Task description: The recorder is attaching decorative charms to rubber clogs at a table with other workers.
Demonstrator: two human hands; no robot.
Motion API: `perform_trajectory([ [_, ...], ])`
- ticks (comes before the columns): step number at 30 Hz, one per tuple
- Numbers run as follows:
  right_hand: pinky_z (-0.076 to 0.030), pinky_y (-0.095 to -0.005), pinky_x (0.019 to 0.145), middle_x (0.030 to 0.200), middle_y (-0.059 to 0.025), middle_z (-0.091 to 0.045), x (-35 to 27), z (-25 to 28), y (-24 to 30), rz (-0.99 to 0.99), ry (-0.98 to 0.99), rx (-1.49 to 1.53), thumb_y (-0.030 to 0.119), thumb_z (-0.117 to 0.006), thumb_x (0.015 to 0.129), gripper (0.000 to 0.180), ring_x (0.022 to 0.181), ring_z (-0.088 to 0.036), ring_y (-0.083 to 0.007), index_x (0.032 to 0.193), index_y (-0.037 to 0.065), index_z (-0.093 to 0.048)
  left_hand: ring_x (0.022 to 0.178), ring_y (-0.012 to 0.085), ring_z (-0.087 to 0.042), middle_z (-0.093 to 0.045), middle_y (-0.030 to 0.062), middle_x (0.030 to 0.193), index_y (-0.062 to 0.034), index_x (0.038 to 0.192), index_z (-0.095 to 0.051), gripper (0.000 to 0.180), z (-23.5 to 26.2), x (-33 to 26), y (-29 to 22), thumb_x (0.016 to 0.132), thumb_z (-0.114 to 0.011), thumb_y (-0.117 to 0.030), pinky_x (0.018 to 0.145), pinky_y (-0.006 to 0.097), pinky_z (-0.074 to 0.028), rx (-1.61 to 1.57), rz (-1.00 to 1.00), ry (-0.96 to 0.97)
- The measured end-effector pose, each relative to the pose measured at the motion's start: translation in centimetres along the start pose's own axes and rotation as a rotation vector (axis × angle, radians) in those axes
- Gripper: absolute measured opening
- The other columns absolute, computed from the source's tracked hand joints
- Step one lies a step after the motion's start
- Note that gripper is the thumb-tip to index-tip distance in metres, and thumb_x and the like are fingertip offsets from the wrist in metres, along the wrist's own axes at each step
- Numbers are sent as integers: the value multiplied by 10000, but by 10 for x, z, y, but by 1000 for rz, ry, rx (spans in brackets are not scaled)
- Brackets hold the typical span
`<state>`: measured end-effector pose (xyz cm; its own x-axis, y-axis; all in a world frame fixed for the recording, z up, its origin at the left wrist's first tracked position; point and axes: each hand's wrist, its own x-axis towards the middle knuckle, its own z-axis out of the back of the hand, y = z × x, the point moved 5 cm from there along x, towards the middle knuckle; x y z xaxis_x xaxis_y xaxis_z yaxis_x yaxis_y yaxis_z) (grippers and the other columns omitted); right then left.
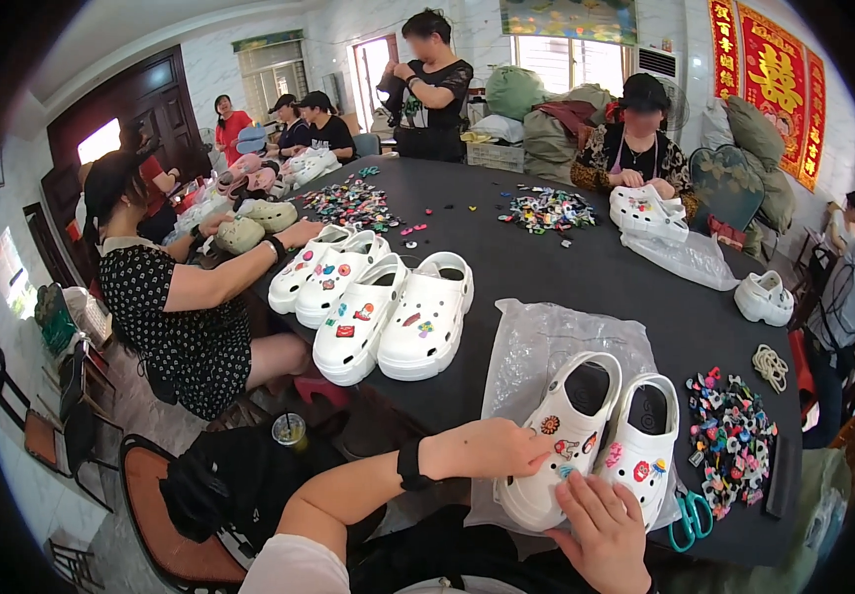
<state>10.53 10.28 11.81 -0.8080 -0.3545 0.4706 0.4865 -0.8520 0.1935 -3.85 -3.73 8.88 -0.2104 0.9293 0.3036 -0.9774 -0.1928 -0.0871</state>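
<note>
A pair of white clogs lies before me with toes toward me: the left clog (pixel 531 495) and the right clog (pixel 661 428), both with colourful charms in their holes. My left hand (pixel 492 448), a black band on its wrist, reaches across from the left. Its fingers are curled, the tips at the charms on the left clog's upper; whatever they pinch is hidden. My right hand (pixel 601 535) rests with fingers stretched out over the front of the clogs. Beneath the pair is a clear plastic bag (pixel 516 361).
Teal-handled scissors (pixel 691 519) and a heap of charms (pixel 732 441) lie to the right, near a coil of cord (pixel 770 367). Two decorated pairs of white clogs (pixel 425 322) stand left. Across the dark table (pixel 516 267), a co-worker (pixel 635 148) handles another clog; others work leftward.
</note>
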Motion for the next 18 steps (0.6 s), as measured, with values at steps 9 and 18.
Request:
perform_trajectory([
  [9,-465,-399,914,1225,-90,-663,8,-1,-3,19,-1,-84,242,-768,819,433,1064,-629,-255,1216,114,-651,684,403,-633,-591,189,724,-46,912,-554,141,4,-8,20,961,-570,-178,601,456,-506,-470,187,-60],
  [18,-409,-402,1051,1431,-10,-564,1,-9,-9,-17,73,-106,309,-780,796,648,1243,-557,-215,1395,180,-568,622,379,-607,-581,169,696,-34,883,-550,173,0,-15,28,988,-581,-168,552,401,-476,-600,234,-79],
])
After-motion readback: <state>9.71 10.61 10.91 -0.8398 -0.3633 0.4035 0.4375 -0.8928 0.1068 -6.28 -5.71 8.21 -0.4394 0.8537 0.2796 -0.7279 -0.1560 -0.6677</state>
